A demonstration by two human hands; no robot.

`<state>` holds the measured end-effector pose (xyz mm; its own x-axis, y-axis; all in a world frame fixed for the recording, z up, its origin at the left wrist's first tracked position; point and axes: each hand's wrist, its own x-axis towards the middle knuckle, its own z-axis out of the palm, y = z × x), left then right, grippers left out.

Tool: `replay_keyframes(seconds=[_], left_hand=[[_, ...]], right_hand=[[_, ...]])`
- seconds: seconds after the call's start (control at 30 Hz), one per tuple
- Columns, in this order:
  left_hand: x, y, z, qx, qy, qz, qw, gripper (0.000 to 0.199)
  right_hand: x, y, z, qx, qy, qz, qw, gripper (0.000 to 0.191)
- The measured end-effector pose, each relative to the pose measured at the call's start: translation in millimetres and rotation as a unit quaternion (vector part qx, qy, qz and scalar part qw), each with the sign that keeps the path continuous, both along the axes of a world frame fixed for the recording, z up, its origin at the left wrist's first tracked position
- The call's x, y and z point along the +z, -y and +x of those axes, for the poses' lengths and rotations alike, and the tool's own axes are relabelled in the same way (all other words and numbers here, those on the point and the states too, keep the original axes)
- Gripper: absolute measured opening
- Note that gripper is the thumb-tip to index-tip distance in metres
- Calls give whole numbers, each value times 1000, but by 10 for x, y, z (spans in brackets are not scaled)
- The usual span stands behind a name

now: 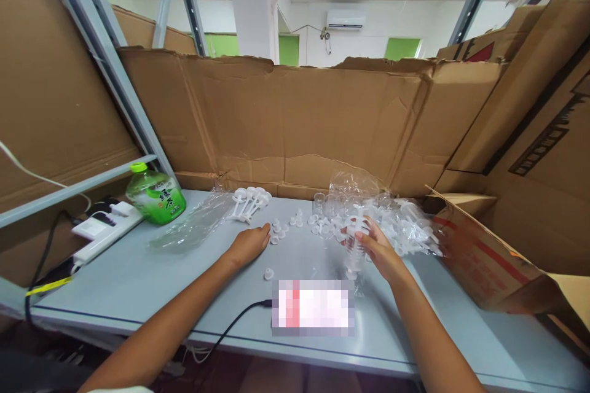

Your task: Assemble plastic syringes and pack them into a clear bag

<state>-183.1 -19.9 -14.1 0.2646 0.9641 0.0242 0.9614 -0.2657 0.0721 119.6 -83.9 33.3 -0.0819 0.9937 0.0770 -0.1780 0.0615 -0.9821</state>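
Observation:
In my right hand (378, 245) is a clear plastic tube with ridged sides (354, 253), held upright by the white flanged part at its top; the fingers close around that part. My left hand (251, 242) is low over the table with its fingers curled, beside a scatter of small white plastic caps (275, 238). What its fingertips hold, if anything, is hidden. One cap (268, 274) lies apart, nearer to me. Behind the left hand lies a bunch of white plunger-like rods with round ends (250, 202). More clear and white plastic parts (405, 224) are heaped beyond my right hand.
A clear plastic bag (196, 221) lies at left, near a green bottle (155, 193) and a white power strip (108, 230). In front is a blurred-out object (313, 308) with a black cable. An open carton (488, 252) stands right; cardboard (299, 116) walls the back.

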Motion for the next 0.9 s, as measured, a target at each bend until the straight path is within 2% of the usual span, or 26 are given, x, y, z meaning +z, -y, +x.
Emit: replay_keyframes(seconds=[0.1, 0.17, 0.23, 0.3, 0.37, 0.47, 0.53, 0.6, 0.7, 0.8, 0.9], left_hand=[[57, -20, -14, -9, 21, 0, 1000, 22], [180, -4, -23, -15, 44, 10, 999, 23], [381, 61, -11, -24, 101, 42, 994, 25], [636, 179, 41, -40, 227, 101, 968, 27], [901, 326, 135, -72, 292, 134, 944, 27], [1231, 512, 320, -147, 285, 168, 932, 24], [1379, 570, 443, -213, 256, 183, 925, 22], [1468, 577, 542, -263, 238, 189, 915, 22], [1512, 544, 615, -307, 245, 131, 910, 19], [1477, 524, 600, -309, 274, 65, 908, 18], [1414, 529, 556, -291, 304, 48, 906, 19]], right_hand=[[-6, 13, -16, 14, 3, -8, 1000, 39], [-25, 12, -21, 39, 4, -10, 999, 37], [-55, 9, -24, 76, 15, -13, 997, 34], [-80, 9, -27, 114, 41, -18, 992, 34], [-84, 19, -31, 147, 73, -7, 986, 35], [-30, 45, -43, 205, 104, 30, 973, 35], [38, 63, -53, 253, 119, 41, 959, 36], [120, 76, -60, 288, 140, 45, 946, 39], [253, 92, -50, 314, 168, 62, 932, 43], [380, 108, -5, 329, 186, 78, 923, 41], [483, 123, 38, 330, 213, 75, 917, 37]])
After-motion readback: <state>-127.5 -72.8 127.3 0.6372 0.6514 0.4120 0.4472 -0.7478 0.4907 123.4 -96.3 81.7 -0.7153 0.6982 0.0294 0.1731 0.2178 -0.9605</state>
